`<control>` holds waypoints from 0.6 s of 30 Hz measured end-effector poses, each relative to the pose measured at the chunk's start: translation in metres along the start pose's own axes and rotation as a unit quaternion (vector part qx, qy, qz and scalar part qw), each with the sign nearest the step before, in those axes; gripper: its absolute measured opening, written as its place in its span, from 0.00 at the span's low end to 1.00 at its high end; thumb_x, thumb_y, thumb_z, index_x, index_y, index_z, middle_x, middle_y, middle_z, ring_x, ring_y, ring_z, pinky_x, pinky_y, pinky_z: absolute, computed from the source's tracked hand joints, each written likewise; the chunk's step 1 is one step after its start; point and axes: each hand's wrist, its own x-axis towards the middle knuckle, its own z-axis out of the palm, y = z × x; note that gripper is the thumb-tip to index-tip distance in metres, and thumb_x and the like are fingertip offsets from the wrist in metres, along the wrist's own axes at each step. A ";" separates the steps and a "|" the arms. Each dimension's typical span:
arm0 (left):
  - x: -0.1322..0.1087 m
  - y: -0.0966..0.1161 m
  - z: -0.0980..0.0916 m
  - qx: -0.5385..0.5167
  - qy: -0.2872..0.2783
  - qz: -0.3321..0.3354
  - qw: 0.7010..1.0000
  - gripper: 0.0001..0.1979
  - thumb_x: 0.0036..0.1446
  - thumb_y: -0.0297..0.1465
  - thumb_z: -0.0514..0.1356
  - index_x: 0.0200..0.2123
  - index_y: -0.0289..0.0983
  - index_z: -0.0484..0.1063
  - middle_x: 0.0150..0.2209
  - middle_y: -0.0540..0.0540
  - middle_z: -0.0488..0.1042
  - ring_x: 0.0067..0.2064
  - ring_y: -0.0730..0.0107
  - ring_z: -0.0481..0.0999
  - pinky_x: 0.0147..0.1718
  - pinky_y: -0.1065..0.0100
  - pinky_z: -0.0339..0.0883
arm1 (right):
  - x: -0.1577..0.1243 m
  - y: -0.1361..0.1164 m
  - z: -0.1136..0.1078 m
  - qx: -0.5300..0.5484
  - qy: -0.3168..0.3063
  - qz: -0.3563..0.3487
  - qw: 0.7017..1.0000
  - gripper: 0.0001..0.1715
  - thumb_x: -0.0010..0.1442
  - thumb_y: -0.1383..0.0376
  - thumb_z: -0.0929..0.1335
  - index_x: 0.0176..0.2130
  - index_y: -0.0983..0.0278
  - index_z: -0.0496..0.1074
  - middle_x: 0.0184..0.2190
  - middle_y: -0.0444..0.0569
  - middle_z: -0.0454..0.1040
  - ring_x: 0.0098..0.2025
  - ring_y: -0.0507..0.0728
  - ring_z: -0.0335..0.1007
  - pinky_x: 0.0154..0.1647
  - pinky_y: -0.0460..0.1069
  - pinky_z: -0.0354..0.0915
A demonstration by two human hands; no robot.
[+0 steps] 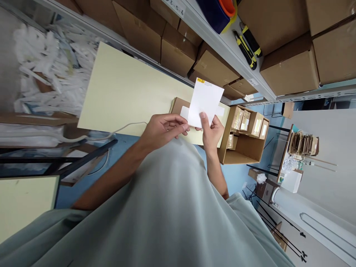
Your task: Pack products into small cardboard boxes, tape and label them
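Note:
A white card or label with a small yellow-orange mark in its top corner is held up in my right hand, thumb on its face and fingers behind. My left hand is at its lower left corner, the fingers curled and the tips of thumb and forefinger close together. Whether anything is between those tips is too small to make out. Behind the card, a flat brown cardboard box with white patches lies on the pale yellow table, partly hidden by the card and my hands.
An open carton with several small boxes stands at the table's right end. Above, a shelf bears cutter knives, a tape dispenser and cartons. White scrap is heaped at left. A white cable crosses the table edge.

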 end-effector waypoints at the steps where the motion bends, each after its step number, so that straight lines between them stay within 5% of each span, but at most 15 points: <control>1: 0.000 0.000 0.000 -0.003 -0.002 0.003 1.000 0.19 0.55 0.50 0.76 0.34 0.41 0.83 0.33 0.43 0.85 0.37 0.56 0.87 0.30 0.63 0.77 | 0.000 0.002 0.001 0.005 0.004 0.004 1.000 0.41 0.74 0.27 0.66 0.50 0.58 0.82 0.35 0.48 0.80 0.36 0.60 0.82 0.35 0.55 0.80; 7: 0.002 -0.006 0.000 0.023 0.012 0.015 1.000 0.20 0.56 0.51 0.74 0.35 0.40 0.81 0.35 0.42 0.85 0.39 0.54 0.88 0.32 0.62 0.78 | 0.007 0.009 0.006 0.015 -0.007 0.039 0.999 0.38 0.71 0.32 0.75 0.58 0.59 0.80 0.42 0.49 0.84 0.47 0.61 0.84 0.46 0.54 0.82; 11: 0.005 -0.014 0.000 0.036 0.030 0.021 0.999 0.21 0.58 0.52 0.73 0.37 0.40 0.79 0.36 0.42 0.84 0.40 0.53 0.89 0.33 0.62 0.79 | 0.002 0.001 -0.003 -0.020 -0.015 -0.019 1.000 0.28 0.70 0.38 0.78 0.54 0.55 0.84 0.51 0.52 0.84 0.53 0.61 0.81 0.56 0.56 0.79; 18: 0.003 -0.023 -0.002 0.071 0.039 0.037 0.996 0.18 0.63 0.50 0.69 0.36 0.41 0.78 0.37 0.43 0.84 0.42 0.56 0.87 0.40 0.62 0.83 | -0.018 -0.019 -0.012 -0.013 -0.113 -0.063 0.991 0.19 0.73 0.42 0.77 0.44 0.53 0.87 0.43 0.49 0.84 0.45 0.60 0.79 0.48 0.56 0.78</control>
